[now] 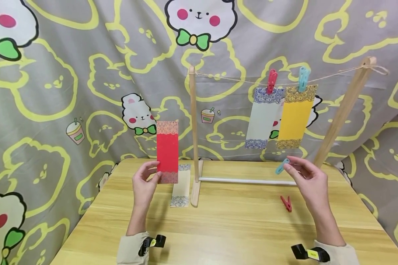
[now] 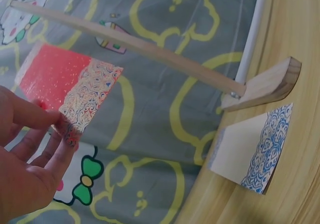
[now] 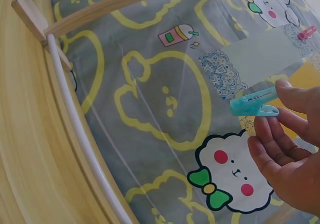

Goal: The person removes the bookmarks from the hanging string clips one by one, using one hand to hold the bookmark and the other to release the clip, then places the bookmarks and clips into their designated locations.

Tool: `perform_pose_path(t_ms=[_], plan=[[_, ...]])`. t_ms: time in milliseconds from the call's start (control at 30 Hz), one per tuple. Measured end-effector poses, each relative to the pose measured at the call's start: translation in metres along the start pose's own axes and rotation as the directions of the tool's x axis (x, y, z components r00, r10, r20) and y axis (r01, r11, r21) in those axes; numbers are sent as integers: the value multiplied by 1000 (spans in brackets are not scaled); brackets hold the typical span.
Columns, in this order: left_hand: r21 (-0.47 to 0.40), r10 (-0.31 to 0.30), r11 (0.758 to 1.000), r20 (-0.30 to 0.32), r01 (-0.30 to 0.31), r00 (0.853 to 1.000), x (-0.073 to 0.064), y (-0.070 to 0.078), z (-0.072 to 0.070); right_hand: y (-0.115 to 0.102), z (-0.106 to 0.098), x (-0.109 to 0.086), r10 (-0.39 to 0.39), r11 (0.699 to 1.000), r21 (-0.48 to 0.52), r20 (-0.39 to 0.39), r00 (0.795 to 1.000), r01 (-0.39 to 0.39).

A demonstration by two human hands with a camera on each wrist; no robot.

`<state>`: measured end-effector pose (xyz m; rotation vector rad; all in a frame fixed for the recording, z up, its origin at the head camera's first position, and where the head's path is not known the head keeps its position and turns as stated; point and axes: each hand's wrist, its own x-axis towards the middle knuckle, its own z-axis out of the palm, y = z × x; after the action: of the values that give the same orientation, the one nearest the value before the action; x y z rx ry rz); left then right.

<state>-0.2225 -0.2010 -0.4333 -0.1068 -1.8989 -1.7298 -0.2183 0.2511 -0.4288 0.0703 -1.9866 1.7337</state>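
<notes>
My left hand pinches the lower left edge of a red paper card with patterned ends, held upright left of the wooden stand. Between thumb and fingers of my right hand is a light blue clothespin, below the hanging cards. From the string hang a pale blue card, under a red clothespin, and a yellow card, under a blue clothespin. A cream card with blue patterned ends lies on the table by the stand's left foot, partly behind the red card in the head view.
The stand has a left post, a right post and a white bar low between them. Another red clothespin lies on the wooden table. A grey patterned cloth hangs behind.
</notes>
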Motion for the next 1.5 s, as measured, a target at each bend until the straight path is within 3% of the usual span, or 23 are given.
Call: perform_pose_path(t_ms=[133, 267, 367, 567, 700, 967, 1233, 1500], plan=[[16, -3, 1000, 13, 3, 1000, -3, 15, 1, 4, 0, 1, -14, 999, -32, -3, 1000, 13], [20, 10, 1000, 11, -10, 1000, -2, 17, 1, 8, 0, 2, -14, 999, -30, 8, 1000, 14], [27, 10, 1000, 6, -10, 1000, 0, 12, -2, 11, 0, 3, -8, 999, -44, 19, 1000, 9], [49, -6, 999, -3, 6, 1000, 6, -16, -11, 16, 1, 3, 9, 996, -84, 47, 999, -5], [55, -23, 998, -12, 23, 1000, 7, -25, -14, 19, 2, 3, 13, 993, -116, 66, 998, -6], [20, -90, 996, -7, 90, 996, 6, -32, -18, 28, 2, 1, 46, 992, -124, 104, 993, -33], [15, -128, 992, -3, 128, 992, 7, -37, -18, 35, 1, 0, 24, 992, -124, 168, 985, -3], [37, -145, 989, 7, 144, 989, 7, -44, -20, 43, 2, 1, 51, 988, -153, 205, 977, -20]])
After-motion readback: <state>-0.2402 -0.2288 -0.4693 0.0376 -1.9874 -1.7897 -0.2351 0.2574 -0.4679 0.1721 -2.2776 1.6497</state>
